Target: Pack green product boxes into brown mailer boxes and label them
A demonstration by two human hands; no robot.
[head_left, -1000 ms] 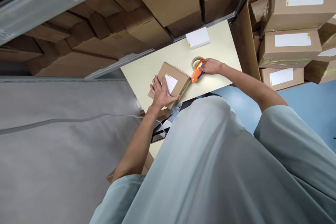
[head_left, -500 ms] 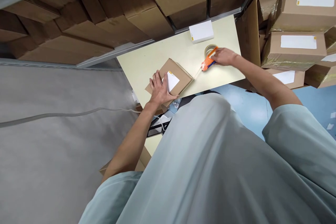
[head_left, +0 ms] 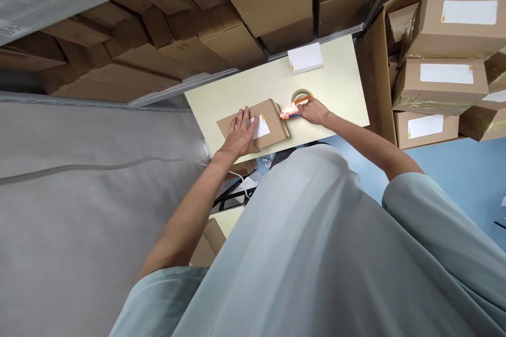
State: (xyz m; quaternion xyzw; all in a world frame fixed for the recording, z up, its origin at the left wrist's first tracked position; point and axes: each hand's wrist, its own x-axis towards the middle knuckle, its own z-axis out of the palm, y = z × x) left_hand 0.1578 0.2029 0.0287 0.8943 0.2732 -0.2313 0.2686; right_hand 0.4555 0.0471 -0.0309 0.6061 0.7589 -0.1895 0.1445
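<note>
Left hand (head_left: 241,134) lies, grip spread, on the flat brown cardboard box (head_left: 272,120) atop the pale yellow counter (head_left: 340,79); right hand (head_left: 313,111) clutches an orange plastic tape dispenser (head_left: 290,111) just beside it. If that left palm slips, box could skid off the near edge imo.
</note>
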